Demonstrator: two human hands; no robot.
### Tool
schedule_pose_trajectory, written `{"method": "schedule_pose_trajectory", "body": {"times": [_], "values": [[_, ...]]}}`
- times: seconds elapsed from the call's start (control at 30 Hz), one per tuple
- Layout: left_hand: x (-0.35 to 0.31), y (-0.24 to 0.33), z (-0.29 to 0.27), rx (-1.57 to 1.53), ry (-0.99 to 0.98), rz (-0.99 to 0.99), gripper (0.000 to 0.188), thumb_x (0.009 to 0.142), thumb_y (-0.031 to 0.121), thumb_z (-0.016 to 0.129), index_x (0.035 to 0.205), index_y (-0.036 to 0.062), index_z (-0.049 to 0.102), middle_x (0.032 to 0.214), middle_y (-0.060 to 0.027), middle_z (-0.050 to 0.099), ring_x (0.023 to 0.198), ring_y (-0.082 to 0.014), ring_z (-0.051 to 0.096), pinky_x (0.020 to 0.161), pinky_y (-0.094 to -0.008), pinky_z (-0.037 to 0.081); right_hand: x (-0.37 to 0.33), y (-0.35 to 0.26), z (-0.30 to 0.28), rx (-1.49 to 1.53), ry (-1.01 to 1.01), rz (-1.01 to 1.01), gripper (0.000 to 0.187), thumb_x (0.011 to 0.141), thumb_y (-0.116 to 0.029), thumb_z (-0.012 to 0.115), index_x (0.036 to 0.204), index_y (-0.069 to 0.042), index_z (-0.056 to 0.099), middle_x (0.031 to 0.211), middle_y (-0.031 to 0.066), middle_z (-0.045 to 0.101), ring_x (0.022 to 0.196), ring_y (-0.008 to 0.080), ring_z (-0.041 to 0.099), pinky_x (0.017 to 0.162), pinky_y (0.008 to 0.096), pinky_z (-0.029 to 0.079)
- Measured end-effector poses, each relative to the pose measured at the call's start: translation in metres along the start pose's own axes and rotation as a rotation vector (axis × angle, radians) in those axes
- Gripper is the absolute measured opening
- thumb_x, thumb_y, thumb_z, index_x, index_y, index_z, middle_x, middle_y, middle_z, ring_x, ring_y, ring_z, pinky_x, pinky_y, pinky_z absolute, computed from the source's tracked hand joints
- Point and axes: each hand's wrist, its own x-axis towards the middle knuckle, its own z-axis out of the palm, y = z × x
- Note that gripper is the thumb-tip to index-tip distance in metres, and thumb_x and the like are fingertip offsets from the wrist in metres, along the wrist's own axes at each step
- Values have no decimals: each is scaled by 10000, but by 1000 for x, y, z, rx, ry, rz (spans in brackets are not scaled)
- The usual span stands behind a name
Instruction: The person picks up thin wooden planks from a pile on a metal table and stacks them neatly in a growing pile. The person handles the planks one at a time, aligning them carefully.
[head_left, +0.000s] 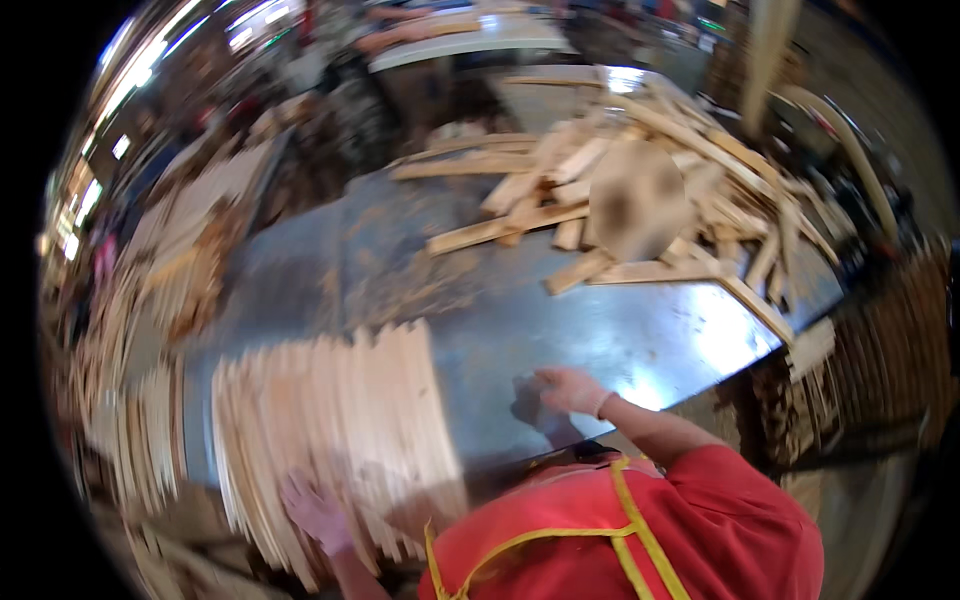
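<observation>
Side by side at the left of the metal table lies a row of pale wooden strips (345, 420), their far ends uneven. My left hand (317, 512) rests on the near part of these strips, fingers spread and nothing gripped. To the right of the row, my right hand (572, 390) is over the bare metal near the table's front edge, with a dark reflection below it. Its fingers are loosely bent and slightly blurred, and no object shows in them. Both hands look covered by thin, light gloves.
A jumbled heap of wooden pieces (560, 215) covers the far right of the metal table (500, 350). Sawdust (420, 285) lies mid-table. More stacked strips (150, 430) stand at the left, and a wood stack (895, 340) at the right. Another person's arm (400, 38) shows at the far table.
</observation>
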Motion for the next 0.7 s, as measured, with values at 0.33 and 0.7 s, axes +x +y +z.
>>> {"method": "schedule_pose_trajectory", "body": {"times": [0.33,0.7], "values": [[-81,312,15,-337,-330,724,784,709,245,863,1414,46,585,1387,-218,600,1267,-436,571,1054,-537,470,110,148,-285,-1062,362,-10,534,886,-223,710,1392,-127,569,1310,114,620,1260,311,561,1034,428,458],[-73,527,-10,-198,-199,836,1018,759,429,860,1568,28,389,1487,-208,523,1267,-420,580,1035,-530,488,88,129,-170,-773,11,-594,67,768,-179,719,777,-128,761,826,107,733,860,329,723,783,445,553]]}}
